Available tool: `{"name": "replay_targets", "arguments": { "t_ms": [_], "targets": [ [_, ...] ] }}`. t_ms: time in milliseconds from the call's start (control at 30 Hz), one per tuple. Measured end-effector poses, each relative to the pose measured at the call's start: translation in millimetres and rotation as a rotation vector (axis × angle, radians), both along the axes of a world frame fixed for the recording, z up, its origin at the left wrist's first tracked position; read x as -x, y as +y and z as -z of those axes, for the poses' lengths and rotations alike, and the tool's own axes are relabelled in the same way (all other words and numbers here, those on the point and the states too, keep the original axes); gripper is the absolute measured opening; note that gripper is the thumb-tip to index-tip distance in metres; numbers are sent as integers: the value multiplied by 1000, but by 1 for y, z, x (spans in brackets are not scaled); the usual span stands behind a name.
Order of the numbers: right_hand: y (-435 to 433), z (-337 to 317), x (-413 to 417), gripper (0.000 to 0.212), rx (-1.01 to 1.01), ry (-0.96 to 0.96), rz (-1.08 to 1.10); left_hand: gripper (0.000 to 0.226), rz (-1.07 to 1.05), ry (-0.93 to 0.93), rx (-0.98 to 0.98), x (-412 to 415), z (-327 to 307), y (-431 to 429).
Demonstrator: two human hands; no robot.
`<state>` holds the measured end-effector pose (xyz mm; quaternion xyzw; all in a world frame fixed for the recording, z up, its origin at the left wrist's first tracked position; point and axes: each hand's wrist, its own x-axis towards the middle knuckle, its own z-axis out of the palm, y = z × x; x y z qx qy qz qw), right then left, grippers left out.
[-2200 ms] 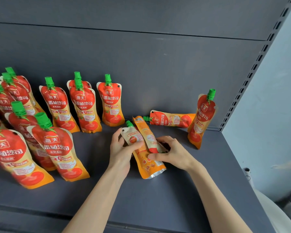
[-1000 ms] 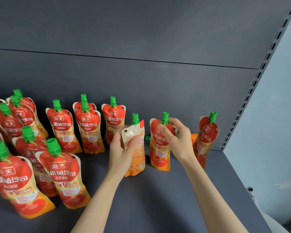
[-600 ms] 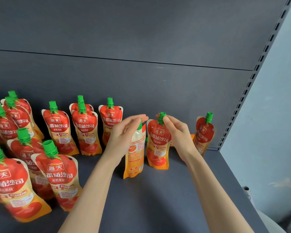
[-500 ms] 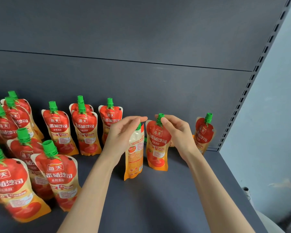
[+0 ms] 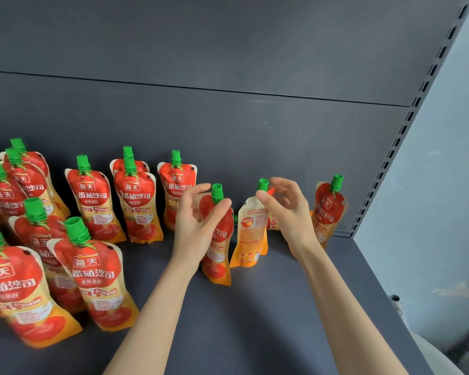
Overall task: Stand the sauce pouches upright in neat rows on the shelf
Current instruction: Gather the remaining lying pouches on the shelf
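Two sauce pouches stand side by side mid-shelf. My left hand (image 5: 195, 223) holds the upper part of the red-fronted pouch (image 5: 217, 255), thumb across its front below the green cap. My right hand (image 5: 289, 212) pinches the neck of the back-facing pouch (image 5: 251, 234), which shows its pale and orange back, just under its cap. Behind these two a lying pouch (image 5: 271, 223) is mostly hidden. A leaning pouch (image 5: 327, 209) stands against the back wall at the right corner. Several upright pouches (image 5: 136, 201) form rows to the left.
The dark grey shelf (image 5: 255, 326) has bare surface in front of my hands and towards the right edge. A slotted upright post (image 5: 406, 125) bounds the shelf at the right. The grey back panel (image 5: 228, 125) rises behind the pouches.
Both pouches were lifted from lying flat and stood up. Since half a second ago the pouch at my left hand shows its red front and the one at my right shows its pale back.
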<state>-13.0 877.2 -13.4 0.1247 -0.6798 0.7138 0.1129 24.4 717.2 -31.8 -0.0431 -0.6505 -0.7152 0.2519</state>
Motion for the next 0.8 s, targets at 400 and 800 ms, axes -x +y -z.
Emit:
{"name": "replay_targets", "arguments": {
  "t_ms": [400, 800],
  "targets": [
    [-5, 24, -10, 27, -123, -1, 94, 54, -237, -122, -59, 8, 26, -2],
    [-16, 20, -21, 22, 11, 79, 57, 55, -224, -151, 4, 3, 37, 0]
  ]
}}
